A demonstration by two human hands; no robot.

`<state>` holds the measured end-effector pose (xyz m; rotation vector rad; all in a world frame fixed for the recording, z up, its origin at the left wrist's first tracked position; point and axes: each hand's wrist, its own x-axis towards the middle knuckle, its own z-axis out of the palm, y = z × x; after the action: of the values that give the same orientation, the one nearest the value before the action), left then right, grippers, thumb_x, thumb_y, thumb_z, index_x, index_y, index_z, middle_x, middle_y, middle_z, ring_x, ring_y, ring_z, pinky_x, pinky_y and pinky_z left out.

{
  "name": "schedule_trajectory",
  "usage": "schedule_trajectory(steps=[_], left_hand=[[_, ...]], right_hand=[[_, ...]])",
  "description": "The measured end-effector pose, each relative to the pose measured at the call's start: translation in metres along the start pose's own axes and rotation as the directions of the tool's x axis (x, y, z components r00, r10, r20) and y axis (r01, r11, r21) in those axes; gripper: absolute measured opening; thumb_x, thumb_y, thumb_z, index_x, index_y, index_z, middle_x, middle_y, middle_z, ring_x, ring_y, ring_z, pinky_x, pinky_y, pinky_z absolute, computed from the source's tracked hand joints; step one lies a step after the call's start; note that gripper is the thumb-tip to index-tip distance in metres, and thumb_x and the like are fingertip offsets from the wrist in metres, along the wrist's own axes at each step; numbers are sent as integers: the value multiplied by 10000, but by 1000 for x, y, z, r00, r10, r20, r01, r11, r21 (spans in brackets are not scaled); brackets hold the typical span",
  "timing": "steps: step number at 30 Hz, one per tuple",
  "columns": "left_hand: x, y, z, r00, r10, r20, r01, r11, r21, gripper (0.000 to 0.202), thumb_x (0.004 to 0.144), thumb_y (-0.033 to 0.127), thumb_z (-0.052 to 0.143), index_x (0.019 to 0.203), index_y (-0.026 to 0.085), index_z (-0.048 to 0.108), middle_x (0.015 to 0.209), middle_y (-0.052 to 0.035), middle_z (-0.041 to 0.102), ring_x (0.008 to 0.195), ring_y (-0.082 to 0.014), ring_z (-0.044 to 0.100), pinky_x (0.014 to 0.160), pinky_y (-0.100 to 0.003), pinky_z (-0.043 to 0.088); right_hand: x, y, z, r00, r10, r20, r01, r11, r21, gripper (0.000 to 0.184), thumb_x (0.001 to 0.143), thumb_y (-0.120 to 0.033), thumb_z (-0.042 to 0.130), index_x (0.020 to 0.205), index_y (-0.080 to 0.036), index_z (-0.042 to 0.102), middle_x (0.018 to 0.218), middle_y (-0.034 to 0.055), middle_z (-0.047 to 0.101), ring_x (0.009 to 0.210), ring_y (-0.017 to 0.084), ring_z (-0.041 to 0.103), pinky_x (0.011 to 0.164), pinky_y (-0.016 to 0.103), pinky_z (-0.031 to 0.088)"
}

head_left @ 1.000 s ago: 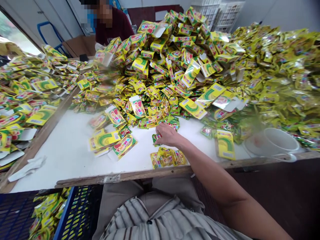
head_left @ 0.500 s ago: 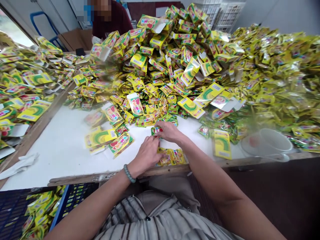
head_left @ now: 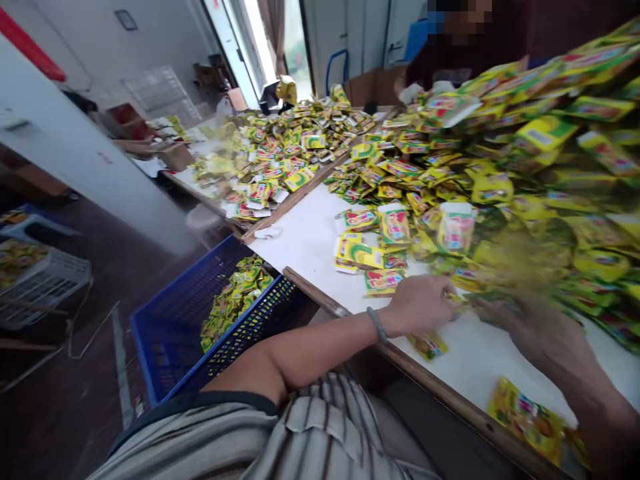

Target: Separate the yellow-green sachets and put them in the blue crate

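My left hand, with a beaded bracelet at the wrist, is over the white tabletop. Its fingers are closed at the tips on a small yellow packet, partly hidden and blurred. To its right my right hand reaches toward the heap of packets, its fingers smeared by motion. One yellow packet lies just under my left hand. More yellow packets lie at the near edge, below my right forearm. Flat yellow boxes lie left of my left hand.
A wooden strip divides the table; beyond it is another pile of boxes. A blue crate holding packets stands below the table's left edge. Across the table is a person in a dark top. A white pillar rises at left.
The view has swung left and tilted, bringing in the blue crate, pillar and doorway. My right hand has moved away from my left, toward the heap.
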<state>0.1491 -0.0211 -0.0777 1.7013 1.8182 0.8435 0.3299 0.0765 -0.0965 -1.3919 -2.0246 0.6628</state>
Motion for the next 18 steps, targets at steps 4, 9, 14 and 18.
schedule_trajectory(steps=[4, 9, 14, 18], left_hand=[[19, -10, -21, 988, -60, -143, 45, 993, -107, 157, 870, 352, 582, 930, 209, 607, 955, -61, 708, 850, -203, 632, 708, -306, 455], [55, -11, -27, 985, -15, -172, -18, 982, -189, 154, 883, 357, 582, 931, 212, 601, 921, -62, 701, 806, -196, 620, 677, -302, 453], [70, -15, -22, 983, 49, -180, -94, 964, -250, 124, 836, 316, 640, 849, 197, 671, 911, -51, 725, 811, -187, 635, 709, -286, 454], [61, -22, -12, 982, 53, -179, -109, 941, -320, 87, 780, 230, 651, 708, 189, 678, 754, -30, 713, 711, -183, 623, 663, -282, 430]], right_hand=[[-9, -19, -3, 988, 141, 70, -139, 990, -26, 329, 612, -660, 590, 781, -386, 522, 677, 126, 578, 598, 297, 560, 591, 470, 326], [-16, -39, -4, 945, 322, -58, -314, 942, 121, 335, 594, -639, 613, 782, -375, 531, 744, 147, 599, 645, 300, 616, 543, 494, 369], [-14, -30, 2, 967, 249, 52, -246, 864, 438, 492, 511, -497, 809, 924, -321, 608, 990, 102, 685, 861, 292, 665, 693, 468, 518], [-10, -20, 3, 986, 165, 0, -143, 854, 501, 510, 589, -467, 786, 996, -218, 606, 963, 76, 712, 878, 255, 670, 759, 424, 551]])
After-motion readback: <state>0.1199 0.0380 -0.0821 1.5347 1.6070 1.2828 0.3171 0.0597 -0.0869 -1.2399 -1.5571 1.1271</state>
